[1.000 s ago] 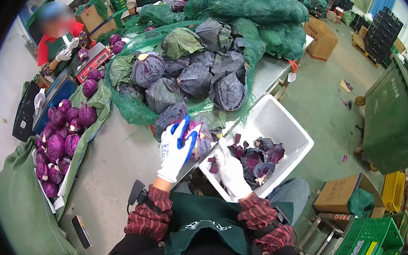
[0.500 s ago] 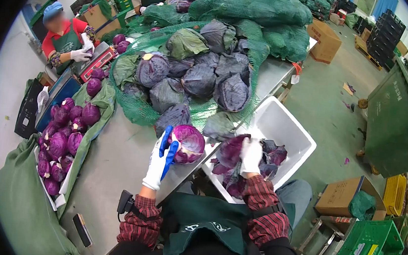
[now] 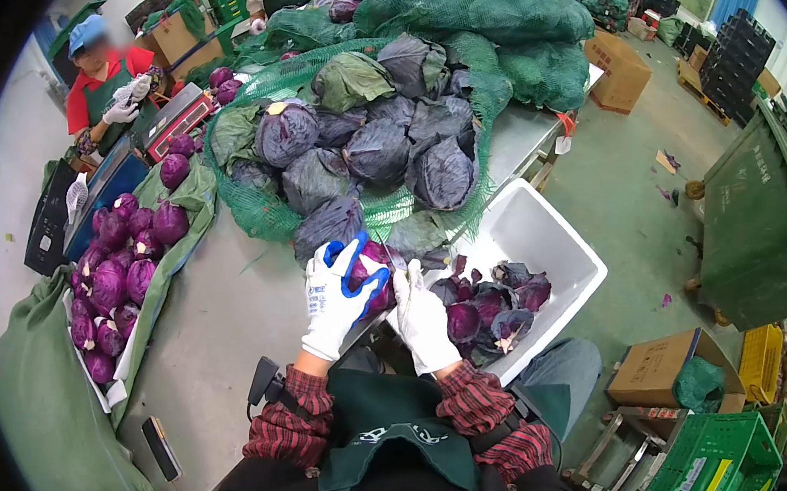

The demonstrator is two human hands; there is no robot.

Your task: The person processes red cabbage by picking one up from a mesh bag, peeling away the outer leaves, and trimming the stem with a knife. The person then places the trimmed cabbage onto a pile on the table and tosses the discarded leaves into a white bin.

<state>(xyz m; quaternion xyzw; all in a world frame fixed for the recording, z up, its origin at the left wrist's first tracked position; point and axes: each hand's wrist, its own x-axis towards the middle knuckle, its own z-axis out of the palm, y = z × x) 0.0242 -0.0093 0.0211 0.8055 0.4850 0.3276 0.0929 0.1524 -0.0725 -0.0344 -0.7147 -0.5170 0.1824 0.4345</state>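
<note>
A purple cabbage (image 3: 371, 277) rests at the table's edge, partly covered by my gloved left hand (image 3: 336, 292), whose blue-coated fingers wrap round it. My right hand (image 3: 422, 320), in a white glove, is closed at the cabbage's right side; a thin blade-like piece shows near its fingertips, its handle hidden. Below and to the right, a white bin (image 3: 565, 254) holds loose purple leaves (image 3: 493, 304). Just beyond my hands, dark unpeeled cabbages (image 3: 379, 153) lie in an open green net (image 3: 272, 218).
Peeled cabbages (image 3: 118, 265) fill a cloth-lined container on the left. A phone-like object (image 3: 161, 448) lies on the metal table (image 3: 201, 340). Two co-workers stand beyond the table, one beside a red scale (image 3: 179, 122). A green wheeled bin (image 3: 766, 218) stands at right.
My right hand has moved left from the white bin to the cabbage, and the leaf it held is now gone from it. My left hand has shifted right and turned over the cabbage.
</note>
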